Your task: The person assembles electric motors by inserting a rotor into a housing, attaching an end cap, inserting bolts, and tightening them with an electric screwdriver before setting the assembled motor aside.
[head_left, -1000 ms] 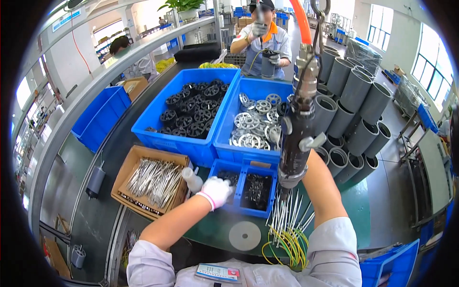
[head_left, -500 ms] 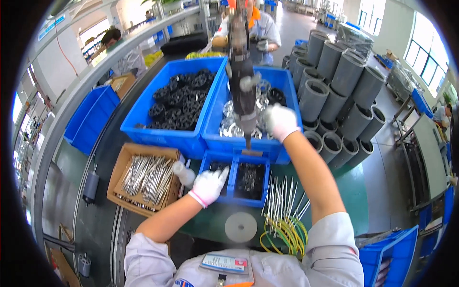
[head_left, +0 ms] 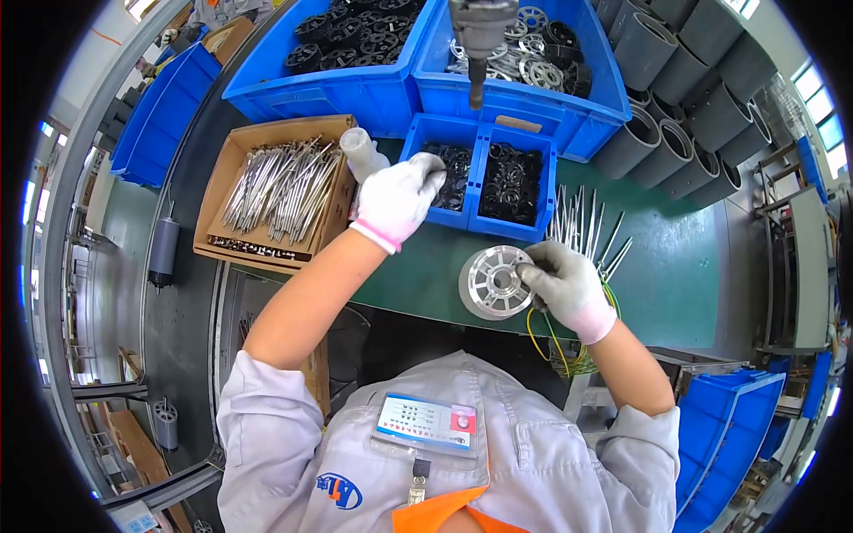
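Landmark: small twin blue bin (head_left: 477, 182), on the green desk (head_left: 413, 275).

Right hand (head_left: 569, 286): to the front-right of the twin bin. Fingers closed on the silver spoked disc (head_left: 499, 281), gripping its right side. Disc sits in front of the bin's right compartment, well apart from its wall, close to the desk's front edge. Whether it touches the desk cannot be told.

Left hand (head_left: 391, 200): at the bin's left compartment, fingertips over the near-left rim, above small black parts. Fingers narrow, bunched; cannot tell whether a part is pinched.

Room: a strip of green desk runs from the bin's front wall to the desk edge, between left forearm and disc. Wider green surface lies right of the bin, beyond the silver rods (head_left: 593, 226), which lie near the right hand.

Boundaries: white bottle (head_left: 362, 153) and cardboard box (head_left: 348, 200) of metal rods left of the bin, bottle just beside the left hand; blue crate (head_left: 569, 115) of silver discs directly behind; hanging tool (head_left: 480, 40) above and behind the bin.
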`<action>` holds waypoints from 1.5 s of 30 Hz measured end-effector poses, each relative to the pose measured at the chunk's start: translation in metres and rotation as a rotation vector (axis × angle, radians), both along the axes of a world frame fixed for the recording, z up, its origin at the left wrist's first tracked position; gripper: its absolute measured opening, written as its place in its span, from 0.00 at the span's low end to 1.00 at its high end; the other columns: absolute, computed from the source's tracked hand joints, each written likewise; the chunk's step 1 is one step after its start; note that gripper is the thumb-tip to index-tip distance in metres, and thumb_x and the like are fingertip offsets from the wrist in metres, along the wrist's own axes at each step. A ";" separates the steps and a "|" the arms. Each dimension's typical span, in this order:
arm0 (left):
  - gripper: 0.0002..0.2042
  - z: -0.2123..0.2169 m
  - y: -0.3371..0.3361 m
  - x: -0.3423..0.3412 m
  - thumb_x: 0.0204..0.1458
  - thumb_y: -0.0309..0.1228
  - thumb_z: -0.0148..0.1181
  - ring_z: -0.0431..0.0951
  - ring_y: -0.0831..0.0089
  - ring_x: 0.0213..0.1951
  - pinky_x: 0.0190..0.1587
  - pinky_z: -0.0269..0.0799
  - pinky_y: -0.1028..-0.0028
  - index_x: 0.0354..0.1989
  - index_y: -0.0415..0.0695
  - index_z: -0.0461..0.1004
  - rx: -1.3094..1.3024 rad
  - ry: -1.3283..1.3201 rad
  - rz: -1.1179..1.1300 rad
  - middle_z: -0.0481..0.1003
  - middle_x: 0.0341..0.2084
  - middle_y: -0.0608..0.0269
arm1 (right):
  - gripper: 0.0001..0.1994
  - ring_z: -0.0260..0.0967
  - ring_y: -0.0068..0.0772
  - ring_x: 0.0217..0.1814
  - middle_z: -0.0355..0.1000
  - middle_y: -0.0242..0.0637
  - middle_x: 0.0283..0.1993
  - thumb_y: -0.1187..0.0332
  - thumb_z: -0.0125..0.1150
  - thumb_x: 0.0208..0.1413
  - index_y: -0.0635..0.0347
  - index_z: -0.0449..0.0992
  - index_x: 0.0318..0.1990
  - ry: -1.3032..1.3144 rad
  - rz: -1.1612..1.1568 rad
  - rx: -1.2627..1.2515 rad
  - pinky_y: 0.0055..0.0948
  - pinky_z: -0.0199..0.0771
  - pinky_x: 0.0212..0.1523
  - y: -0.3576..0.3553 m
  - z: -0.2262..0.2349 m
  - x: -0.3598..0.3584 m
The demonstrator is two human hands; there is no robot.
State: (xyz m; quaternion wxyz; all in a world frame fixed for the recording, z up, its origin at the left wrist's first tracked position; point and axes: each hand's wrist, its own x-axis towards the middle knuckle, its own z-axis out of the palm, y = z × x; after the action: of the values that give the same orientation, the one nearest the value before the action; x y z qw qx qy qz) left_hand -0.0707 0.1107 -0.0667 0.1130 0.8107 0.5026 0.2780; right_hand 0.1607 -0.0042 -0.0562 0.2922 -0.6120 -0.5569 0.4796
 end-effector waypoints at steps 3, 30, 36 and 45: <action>0.08 0.002 0.001 0.000 0.52 0.36 0.54 0.76 0.62 0.35 0.38 0.71 0.66 0.33 0.48 0.75 0.023 -0.038 0.021 0.76 0.30 0.59 | 0.13 0.74 0.41 0.25 0.75 0.46 0.28 0.63 0.60 0.51 0.64 0.74 0.38 -0.383 0.097 0.411 0.34 0.73 0.29 -0.008 0.000 -0.008; 0.08 0.006 -0.091 -0.017 0.40 0.27 0.64 0.78 0.65 0.30 0.31 0.73 0.70 0.32 0.45 0.78 0.133 -0.189 -0.383 0.78 0.29 0.61 | 0.16 0.73 0.53 0.33 0.74 0.53 0.28 0.56 0.51 0.52 0.62 0.73 0.33 -0.905 -0.104 0.348 0.46 0.73 0.37 0.089 -0.020 0.016; 0.12 -0.004 -0.085 0.002 0.36 0.27 0.65 0.77 0.66 0.32 0.34 0.72 0.69 0.34 0.47 0.78 0.297 -0.187 -0.518 0.78 0.32 0.64 | 0.16 0.74 0.52 0.33 0.74 0.52 0.29 0.56 0.51 0.52 0.63 0.73 0.34 -0.901 -0.128 0.320 0.46 0.73 0.37 0.077 -0.020 0.007; 0.16 0.001 -0.080 0.012 0.37 0.24 0.57 0.75 0.65 0.38 0.41 0.69 0.67 0.39 0.47 0.77 0.294 -0.005 -0.587 0.77 0.37 0.64 | 0.25 0.73 0.53 0.36 0.74 0.54 0.31 0.49 0.53 0.52 0.64 0.68 0.45 -0.836 -0.188 0.360 0.46 0.73 0.37 0.051 -0.005 0.014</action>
State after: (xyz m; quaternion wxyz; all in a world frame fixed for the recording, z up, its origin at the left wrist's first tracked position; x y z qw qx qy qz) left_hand -0.0591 0.0306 -0.0661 0.0714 0.9281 0.2016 0.3049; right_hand 0.1747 0.0470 -0.0614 0.1868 -0.7402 -0.6433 0.0589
